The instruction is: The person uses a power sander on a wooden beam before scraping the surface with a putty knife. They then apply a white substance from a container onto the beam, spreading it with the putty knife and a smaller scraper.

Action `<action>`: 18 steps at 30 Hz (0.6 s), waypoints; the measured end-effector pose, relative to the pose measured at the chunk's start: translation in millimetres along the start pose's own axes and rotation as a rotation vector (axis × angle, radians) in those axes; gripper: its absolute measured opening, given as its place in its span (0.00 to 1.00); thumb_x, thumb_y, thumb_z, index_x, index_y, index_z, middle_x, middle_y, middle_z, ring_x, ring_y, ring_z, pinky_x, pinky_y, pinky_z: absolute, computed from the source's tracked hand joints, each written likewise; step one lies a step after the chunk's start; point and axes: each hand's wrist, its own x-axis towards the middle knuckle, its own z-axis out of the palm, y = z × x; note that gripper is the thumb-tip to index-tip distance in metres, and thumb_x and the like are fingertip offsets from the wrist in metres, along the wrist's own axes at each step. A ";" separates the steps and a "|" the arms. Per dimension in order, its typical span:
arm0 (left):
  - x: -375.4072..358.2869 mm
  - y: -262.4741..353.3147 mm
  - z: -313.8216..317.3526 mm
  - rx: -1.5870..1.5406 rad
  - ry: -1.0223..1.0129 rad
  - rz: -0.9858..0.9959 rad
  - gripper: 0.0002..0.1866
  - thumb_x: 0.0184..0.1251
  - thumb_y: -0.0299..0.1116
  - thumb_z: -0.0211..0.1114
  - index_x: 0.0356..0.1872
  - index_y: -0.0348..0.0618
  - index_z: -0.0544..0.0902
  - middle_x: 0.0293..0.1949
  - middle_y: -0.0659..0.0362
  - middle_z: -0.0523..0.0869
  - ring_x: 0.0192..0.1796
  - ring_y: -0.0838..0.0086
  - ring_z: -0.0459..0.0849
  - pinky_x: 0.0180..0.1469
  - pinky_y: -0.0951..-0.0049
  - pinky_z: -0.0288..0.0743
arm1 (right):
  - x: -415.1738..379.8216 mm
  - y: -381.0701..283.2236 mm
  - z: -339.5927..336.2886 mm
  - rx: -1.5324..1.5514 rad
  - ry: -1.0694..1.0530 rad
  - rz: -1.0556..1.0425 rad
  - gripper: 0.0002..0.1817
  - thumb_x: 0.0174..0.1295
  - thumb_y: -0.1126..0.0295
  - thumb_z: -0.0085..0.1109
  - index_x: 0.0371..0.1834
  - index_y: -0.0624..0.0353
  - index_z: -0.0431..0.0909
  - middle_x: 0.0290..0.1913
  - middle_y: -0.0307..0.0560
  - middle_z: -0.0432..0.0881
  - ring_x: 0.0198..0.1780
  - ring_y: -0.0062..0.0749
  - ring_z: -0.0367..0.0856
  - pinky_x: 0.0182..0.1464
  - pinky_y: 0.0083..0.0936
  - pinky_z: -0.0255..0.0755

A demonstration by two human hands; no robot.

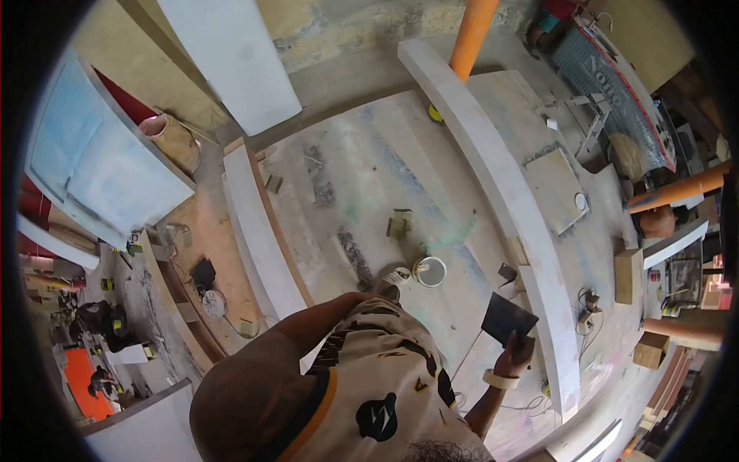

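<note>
My right hand [514, 359], with a pale band at the wrist, grips a flat, dark square sheet [508, 319] that looks like sandpaper. The sheet overlaps the edge of a long, curved white panel [493, 154] on my right. My left arm [327, 317] bends across my front, and its hand is hidden behind my patterned shirt [389, 369]. Near my foot [396, 279], an open round can [429, 272] stands on the work surface.
A small greenish block [399, 223] lies on the stained surface [354, 169]. To the left is another white curved piece [262, 223]. Orange posts [473, 38] rise at the far side. Cables [531, 404] trail near the right panel. A person [100, 381] is at the far lower left.
</note>
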 end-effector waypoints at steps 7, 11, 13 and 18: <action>-6.1 6.6 -18.2 -0.055 -0.280 -0.005 0.29 0.69 0.54 0.59 0.60 0.41 0.81 0.57 0.48 0.84 0.59 0.65 0.81 0.62 0.66 0.73 | 13.6 -9.5 46.8 0.046 -0.009 0.007 0.11 0.63 0.76 0.66 0.30 0.62 0.71 0.24 0.33 0.70 0.26 0.17 0.65 0.28 0.19 0.64; 23.8 48.9 -23.2 0.151 -0.510 -0.249 0.27 0.70 0.51 0.60 0.60 0.40 0.81 0.56 0.48 0.84 0.59 0.66 0.81 0.61 0.66 0.73 | 7.9 -44.6 42.9 -0.050 0.056 0.012 0.08 0.60 0.74 0.68 0.34 0.64 0.76 0.27 0.50 0.82 0.26 0.27 0.78 0.30 0.27 0.73; 41.7 62.1 -17.3 0.265 -0.620 -0.335 0.27 0.70 0.50 0.60 0.59 0.39 0.81 0.56 0.49 0.84 0.58 0.67 0.81 0.61 0.66 0.74 | 2.2 -50.3 28.0 -0.131 0.032 0.080 0.09 0.59 0.74 0.69 0.32 0.64 0.76 0.26 0.52 0.81 0.25 0.35 0.80 0.30 0.30 0.73; 73.9 68.1 -10.7 0.465 -0.881 -0.424 0.25 0.71 0.47 0.60 0.59 0.38 0.81 0.55 0.50 0.85 0.58 0.68 0.81 0.60 0.67 0.74 | -23.2 -26.9 34.0 -0.161 0.199 0.133 0.11 0.58 0.73 0.70 0.31 0.64 0.73 0.25 0.55 0.77 0.24 0.44 0.77 0.29 0.35 0.70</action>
